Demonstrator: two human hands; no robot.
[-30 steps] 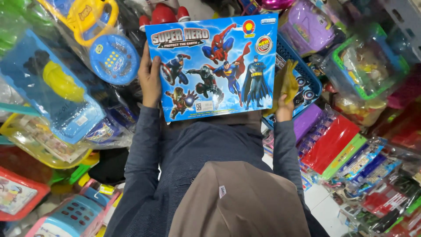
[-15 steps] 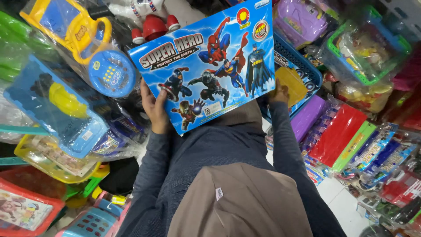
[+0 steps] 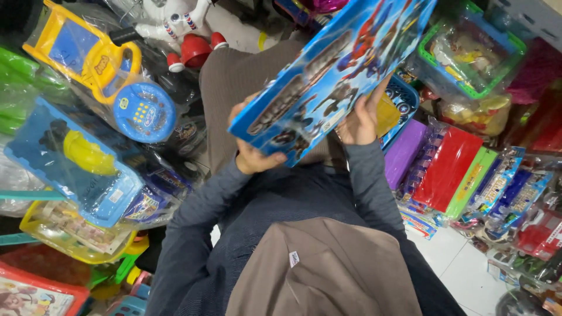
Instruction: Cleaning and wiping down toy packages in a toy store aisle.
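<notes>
I hold a flat blue toy box (image 3: 333, 76) printed with hero figures, tilted steeply with its right end raised toward the top of the view. My left hand (image 3: 254, 153) grips its lower left edge from beneath. My right hand (image 3: 360, 120) holds the lower right edge, fingers spread along the box's underside. Both grey sleeves reach up from my lap. A brown cloth (image 3: 325, 269) lies over my lap.
Packaged toys surround me: a yellow and blue toy set in plastic (image 3: 99, 64), a blue pack with a yellow piece (image 3: 76, 158), a white and red figure (image 3: 187, 29), a green basket (image 3: 468, 52), red and purple boxes (image 3: 445, 167). White floor tiles (image 3: 462, 263) show lower right.
The box has tilted from facing me flat to a steep slant, its right end rising. The view has shifted, and my hands have moved with the box.
</notes>
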